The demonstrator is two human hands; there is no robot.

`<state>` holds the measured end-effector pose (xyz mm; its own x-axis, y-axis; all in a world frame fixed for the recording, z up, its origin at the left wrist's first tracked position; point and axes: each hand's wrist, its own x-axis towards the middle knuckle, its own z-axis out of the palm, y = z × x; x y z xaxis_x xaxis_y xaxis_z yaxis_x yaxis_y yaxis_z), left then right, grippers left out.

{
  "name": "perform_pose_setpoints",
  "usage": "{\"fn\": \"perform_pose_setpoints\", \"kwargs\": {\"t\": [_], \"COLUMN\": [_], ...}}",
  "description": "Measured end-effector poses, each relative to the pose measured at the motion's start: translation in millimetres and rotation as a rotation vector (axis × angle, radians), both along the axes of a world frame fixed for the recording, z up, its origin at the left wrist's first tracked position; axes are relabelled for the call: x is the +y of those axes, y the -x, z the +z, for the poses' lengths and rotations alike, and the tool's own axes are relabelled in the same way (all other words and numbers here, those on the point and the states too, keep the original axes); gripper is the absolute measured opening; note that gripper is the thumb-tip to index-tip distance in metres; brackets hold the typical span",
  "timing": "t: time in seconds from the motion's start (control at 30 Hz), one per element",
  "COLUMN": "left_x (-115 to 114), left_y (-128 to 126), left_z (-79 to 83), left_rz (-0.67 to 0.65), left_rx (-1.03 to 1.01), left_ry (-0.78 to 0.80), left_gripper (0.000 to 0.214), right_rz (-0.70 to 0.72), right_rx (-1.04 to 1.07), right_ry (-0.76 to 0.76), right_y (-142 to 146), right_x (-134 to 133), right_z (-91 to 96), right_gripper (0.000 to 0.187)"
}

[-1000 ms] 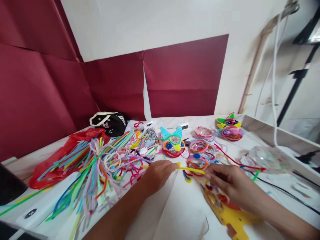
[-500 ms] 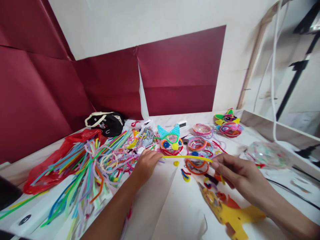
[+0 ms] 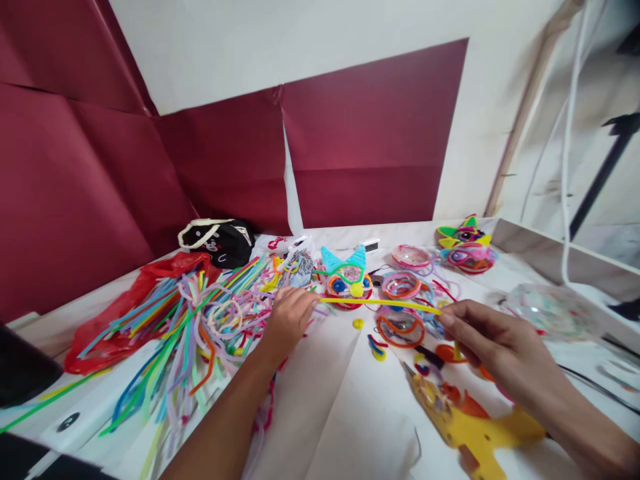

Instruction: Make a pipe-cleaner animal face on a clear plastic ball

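Note:
A yellow pipe cleaner (image 3: pixel 375 303) is stretched nearly level between my two hands above the table. My left hand (image 3: pixel 291 316) pinches its left end, and my right hand (image 3: pixel 480 328) pinches it near the right, where a short piece hangs below the fingers. Behind it sits a cat-like figure (image 3: pixel 349 277) with light blue ears, blue eyes and a yellow nose. An orange-rimmed clear round piece (image 3: pixel 400 328) lies just beneath the pipe cleaner. Below my right hand rests a yellow glue gun (image 3: pixel 470 433), its nozzle pointing away from me.
A heap of coloured pipe cleaners (image 3: pixel 185 333) spreads on the left over a red plastic bag (image 3: pixel 95 343). A black bag (image 3: pixel 225 245) stands behind. At the back right are finished-looking colourful figures (image 3: pixel 467 250) and a clear plastic bag (image 3: pixel 545 312). A black cable (image 3: pixel 595 381) runs at right.
The camera view has shifted slightly. My right hand has moved a little to the right, so a slightly longer stretch of the yellow pipe cleaner shows between my hands.

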<state>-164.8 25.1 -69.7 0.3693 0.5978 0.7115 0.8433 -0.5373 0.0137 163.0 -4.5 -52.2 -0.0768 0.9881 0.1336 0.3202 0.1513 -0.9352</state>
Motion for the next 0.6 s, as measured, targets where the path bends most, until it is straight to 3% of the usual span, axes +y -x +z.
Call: {"fn": "perform_pose_setpoints", "kwargs": {"t": [0.13,0.4,0.6], "left_x": [-3.1,-5.0,2.3], "left_y": [-3.1,-5.9,-4.5], "left_z": [0.7,0.3,-5.2], "left_rz": [-0.046,-0.058,-0.082], "left_rx": [-0.161,-0.667,-0.818], "left_ry": [0.079,0.522,0.605], "left_gripper": [0.016,0.022,0.022], "right_rz": [-0.025,-0.054,-0.103], "right_rx": [-0.018,-0.009,0.015], "right_ry": [0.007,0.003,-0.040], "right_y": [0.1,0.6,-5.7], "right_x": [0.9,0.4,1.9], "right_z": [-0.9,0.8,0.5], "right_gripper": [0.043,0.045,0.041]}}
